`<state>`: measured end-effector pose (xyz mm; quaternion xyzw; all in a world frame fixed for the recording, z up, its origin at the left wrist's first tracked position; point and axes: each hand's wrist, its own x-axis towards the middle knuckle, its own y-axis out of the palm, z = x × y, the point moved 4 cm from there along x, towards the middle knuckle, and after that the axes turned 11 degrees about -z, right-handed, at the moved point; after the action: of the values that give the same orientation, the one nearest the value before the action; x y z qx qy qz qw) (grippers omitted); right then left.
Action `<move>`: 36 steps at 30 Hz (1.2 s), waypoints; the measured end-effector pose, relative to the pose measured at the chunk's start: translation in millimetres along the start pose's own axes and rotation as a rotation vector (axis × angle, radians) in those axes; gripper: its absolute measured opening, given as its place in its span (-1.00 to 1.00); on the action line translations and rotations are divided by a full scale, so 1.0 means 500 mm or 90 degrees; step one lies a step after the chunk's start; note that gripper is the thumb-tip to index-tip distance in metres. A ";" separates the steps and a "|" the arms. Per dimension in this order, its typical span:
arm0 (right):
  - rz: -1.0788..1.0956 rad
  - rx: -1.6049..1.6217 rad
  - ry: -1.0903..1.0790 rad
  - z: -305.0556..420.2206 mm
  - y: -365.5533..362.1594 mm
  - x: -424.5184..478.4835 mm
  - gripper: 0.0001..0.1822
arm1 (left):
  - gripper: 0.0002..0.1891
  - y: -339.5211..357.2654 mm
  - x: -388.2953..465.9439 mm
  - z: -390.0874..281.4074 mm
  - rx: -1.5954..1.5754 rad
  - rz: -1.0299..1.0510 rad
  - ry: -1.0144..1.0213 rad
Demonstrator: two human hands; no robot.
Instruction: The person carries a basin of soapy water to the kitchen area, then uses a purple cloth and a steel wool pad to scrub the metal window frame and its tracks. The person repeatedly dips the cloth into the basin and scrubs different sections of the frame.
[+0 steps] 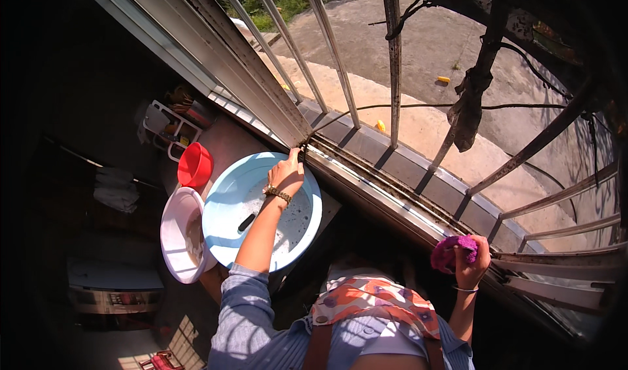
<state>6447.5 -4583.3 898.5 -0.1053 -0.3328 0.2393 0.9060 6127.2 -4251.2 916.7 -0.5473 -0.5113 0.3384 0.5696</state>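
Note:
My left hand (287, 176), with a watch at the wrist, reaches over a light blue plastic basin (221, 198) to the lower corner of the sliding window sash (289, 115). Its fingertips are at a black cable (360, 109); whether they grip it is unclear. Soapy water (294, 230) lies in the basin, along with a dark handle-like object (247, 222). A fuzzy purple cloth (445, 255) is bunched in my right hand (475, 262), beside the right part of the dirty window track (387, 189).
Metal security bars (395, 76) stand outside the track. A white basin (171, 237) and a red plastic bowl (195, 165) sit left of the blue basin. Behind them is a white storage rack (172, 127). Outside lies a concrete yard (353, 36).

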 end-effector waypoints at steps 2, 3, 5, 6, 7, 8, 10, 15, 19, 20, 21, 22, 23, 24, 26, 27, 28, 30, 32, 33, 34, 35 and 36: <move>0.002 0.003 0.009 -0.004 0.002 -0.002 -0.66 | -0.69 0.015 0.015 0.001 0.102 0.000 0.053; 0.002 0.003 0.011 -0.006 0.003 -0.003 -0.66 | -0.69 0.025 0.021 0.003 0.137 0.013 0.085; 0.003 0.004 0.010 -0.006 0.004 -0.002 -0.66 | -0.70 0.043 0.027 0.004 0.208 0.039 0.152; 0.003 0.004 0.007 -0.002 0.004 0.000 -0.66 | -0.72 0.048 0.027 0.002 0.260 0.019 0.186; 0.004 0.005 0.004 0.000 0.005 0.002 -0.67 | -0.73 0.050 0.028 0.003 0.263 0.021 0.202; 0.002 0.004 -0.001 0.001 0.004 0.003 -0.67 | -0.74 0.050 0.032 0.006 0.266 0.024 0.218; -0.001 0.001 -0.009 0.001 0.002 0.006 -0.67 | -0.76 0.045 0.036 -0.003 0.258 0.057 0.224; 0.006 0.016 0.005 -0.001 -0.003 0.009 -0.67 | -0.73 0.028 0.040 -0.011 0.147 0.088 0.127; -0.002 0.019 0.000 -0.003 -0.002 0.012 -0.69 | -0.66 0.029 0.053 0.007 0.048 0.047 0.088; -0.001 0.021 -0.003 -0.002 -0.003 0.014 -0.69 | -0.65 0.030 0.052 0.012 0.027 0.049 0.085; -0.001 0.023 -0.005 0.000 -0.003 0.015 -0.69 | -0.63 0.032 0.052 0.018 0.005 0.051 0.082; 0.000 0.025 -0.007 0.001 -0.003 0.016 -0.69 | -0.60 0.033 0.050 0.027 -0.025 0.055 0.085; 0.000 0.030 -0.004 0.001 -0.003 0.015 -0.69 | -0.61 0.037 0.047 0.034 -0.067 0.065 0.058; 0.000 0.031 -0.001 0.001 -0.005 0.015 -0.69 | -0.61 0.044 0.043 0.037 -0.113 0.077 0.032; 0.003 0.031 0.001 0.002 -0.007 0.015 -0.68 | -0.59 0.055 0.035 0.040 -0.195 0.096 -0.034; 0.006 0.030 0.001 0.003 -0.008 0.016 -0.68 | -0.58 0.056 0.035 0.036 -0.203 0.085 -0.050; 0.009 0.029 0.000 0.003 -0.008 0.016 -0.68 | -0.56 0.058 0.034 0.033 -0.211 0.073 -0.065; 0.009 0.027 0.000 0.002 -0.006 0.015 -0.68 | -0.56 0.054 0.037 0.021 -0.193 0.066 -0.058; 0.008 0.026 0.002 0.001 -0.005 0.015 -0.69 | -0.62 0.040 0.044 -0.002 -0.065 0.063 -0.004; 0.008 0.027 0.003 0.001 -0.004 0.015 -0.69 | -0.65 0.031 0.049 -0.016 -0.002 0.062 0.023; 0.008 0.027 0.005 0.000 -0.004 0.014 -0.69 | -0.74 0.031 0.058 -0.026 0.042 0.075 0.040; 0.006 0.027 0.006 -0.001 -0.005 0.014 -0.69 | -0.78 0.025 0.068 -0.041 0.097 0.108 0.065; 0.004 0.027 0.008 -0.004 -0.004 0.012 -0.68 | -0.80 0.030 0.080 -0.043 0.131 0.113 0.087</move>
<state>6453.6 -4581.9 900.9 -0.0883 -0.3213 0.2484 0.9095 6160.1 -4217.0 913.3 -0.5507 -0.3835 0.4000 0.6242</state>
